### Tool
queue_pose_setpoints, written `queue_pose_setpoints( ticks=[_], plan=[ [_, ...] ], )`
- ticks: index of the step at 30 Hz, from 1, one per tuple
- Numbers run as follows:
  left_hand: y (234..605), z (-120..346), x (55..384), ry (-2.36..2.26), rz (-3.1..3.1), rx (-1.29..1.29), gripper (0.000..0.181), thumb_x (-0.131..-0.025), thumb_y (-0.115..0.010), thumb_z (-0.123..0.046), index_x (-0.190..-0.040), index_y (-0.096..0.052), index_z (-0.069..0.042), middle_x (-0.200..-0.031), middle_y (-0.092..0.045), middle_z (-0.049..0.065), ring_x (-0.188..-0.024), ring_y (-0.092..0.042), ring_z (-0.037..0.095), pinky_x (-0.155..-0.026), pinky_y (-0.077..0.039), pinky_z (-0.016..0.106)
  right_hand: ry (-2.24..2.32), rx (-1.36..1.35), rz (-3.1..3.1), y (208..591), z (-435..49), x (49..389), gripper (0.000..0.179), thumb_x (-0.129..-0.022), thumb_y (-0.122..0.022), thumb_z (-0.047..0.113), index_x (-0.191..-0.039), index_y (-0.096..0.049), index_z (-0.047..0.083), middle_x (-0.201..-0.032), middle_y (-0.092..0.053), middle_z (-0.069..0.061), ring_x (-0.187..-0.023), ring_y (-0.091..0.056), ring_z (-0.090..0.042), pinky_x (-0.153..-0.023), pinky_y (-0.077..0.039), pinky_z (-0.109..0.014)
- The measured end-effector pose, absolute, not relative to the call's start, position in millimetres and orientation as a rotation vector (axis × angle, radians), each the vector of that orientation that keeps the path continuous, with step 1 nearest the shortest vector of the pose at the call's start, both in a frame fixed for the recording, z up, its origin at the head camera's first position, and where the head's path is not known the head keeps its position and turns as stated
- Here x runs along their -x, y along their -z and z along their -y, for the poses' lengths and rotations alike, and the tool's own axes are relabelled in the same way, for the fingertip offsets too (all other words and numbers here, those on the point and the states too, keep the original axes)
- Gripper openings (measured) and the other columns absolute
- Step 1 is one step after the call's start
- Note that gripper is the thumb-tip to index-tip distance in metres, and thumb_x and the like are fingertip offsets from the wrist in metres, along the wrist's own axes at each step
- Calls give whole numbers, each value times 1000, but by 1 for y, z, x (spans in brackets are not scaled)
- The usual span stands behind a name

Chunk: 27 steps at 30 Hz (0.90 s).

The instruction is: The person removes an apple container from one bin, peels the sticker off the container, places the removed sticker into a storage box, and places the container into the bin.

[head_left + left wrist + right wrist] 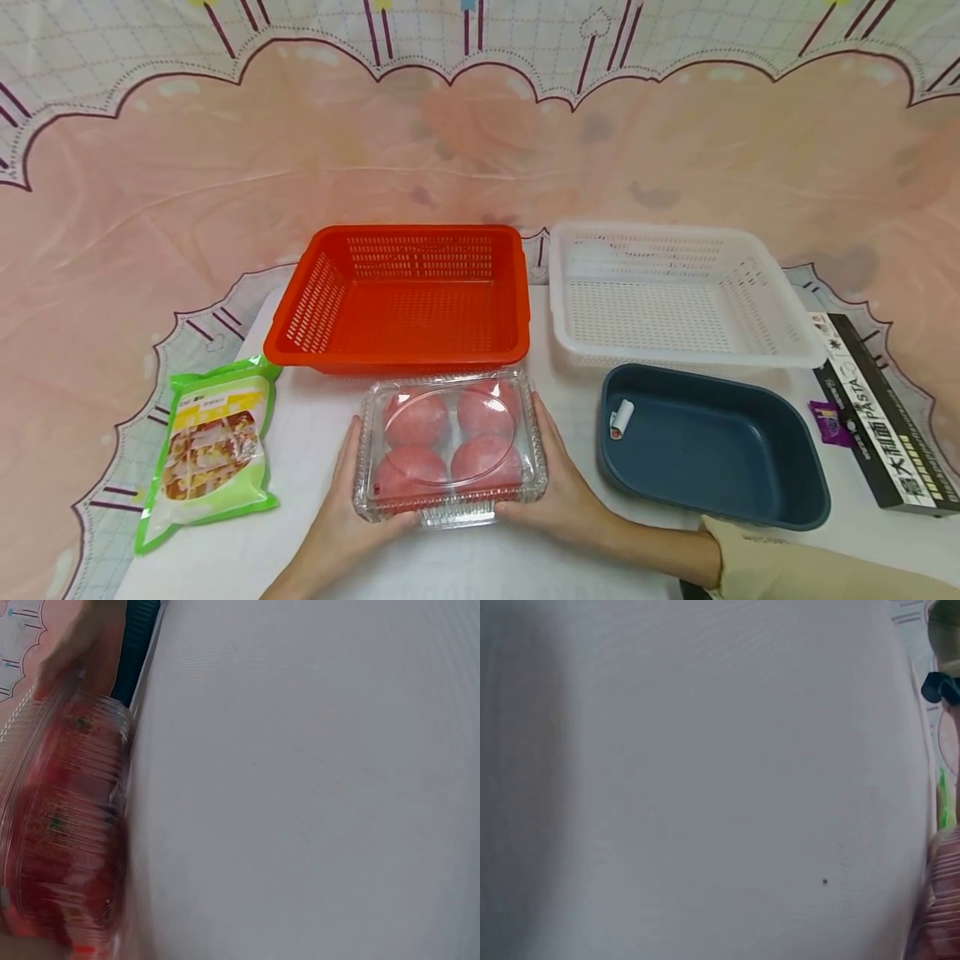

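A clear plastic clamshell box (451,446) with several round red fruits inside is gripped from both sides. My left hand (352,508) holds its left side, thumb along the front edge and fingers up the side wall. On the opposite side my right hand (558,492) grips it the same way, its thumb near the front tab. Ribbed walls and the red fruits show in the left wrist view, where the box (67,817) is slightly blurred. Only a corner of the box (943,907) appears in the right wrist view. The box's back edge overlaps the front of the red basket (397,362) in the head view.
A white basket (690,354) stands at the back right. Before it sits a dark blue tub (712,467) holding a small white roll (621,419). A black pasta box (877,417) and a purple packet (829,422) lie far right; a green food bag (213,454) lies left.
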<state>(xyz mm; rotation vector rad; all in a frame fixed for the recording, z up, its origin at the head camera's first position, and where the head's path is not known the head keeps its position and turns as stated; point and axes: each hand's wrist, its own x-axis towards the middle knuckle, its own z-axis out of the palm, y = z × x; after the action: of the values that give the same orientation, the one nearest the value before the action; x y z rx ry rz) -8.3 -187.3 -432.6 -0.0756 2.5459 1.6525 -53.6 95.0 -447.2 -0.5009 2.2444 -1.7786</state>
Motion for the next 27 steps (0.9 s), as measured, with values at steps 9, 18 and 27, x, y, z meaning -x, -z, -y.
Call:
queue_pose_setpoints(
  ticks=[9,18,27],
  plan=[
    [432,186,5,-1709,-2504,120,127,-67,-87,-18,-156,3,-29,-165,-3,10,-149,-8,36,-114,-11,70,1852,510,-2240,452,-92,50,128,-66,-88,18,-156,3,29,-165,-4,5,-148,-16,-23,-117,-24,-32],
    [433,184,5,-1739,-2496,140,123,-68,-86,-18,-156,-1,-31,-163,-9,11,-147,-15,34,-114,-14,69,1824,500,-2306,452,-90,49,128,-66,-88,24,-157,3,29,-164,-4,5,-148,-18,-23,-115,-25,-50],
    [430,178,3,-1754,-2531,142,125,-66,-88,-16,-155,-3,-35,-164,-9,5,-147,-15,27,-115,-17,64,1817,479,-2340,451,-93,47,126,-66,-88,26,-156,-1,32,-164,-10,6,-145,-23,-19,-114,-31,-47]
  ],
)
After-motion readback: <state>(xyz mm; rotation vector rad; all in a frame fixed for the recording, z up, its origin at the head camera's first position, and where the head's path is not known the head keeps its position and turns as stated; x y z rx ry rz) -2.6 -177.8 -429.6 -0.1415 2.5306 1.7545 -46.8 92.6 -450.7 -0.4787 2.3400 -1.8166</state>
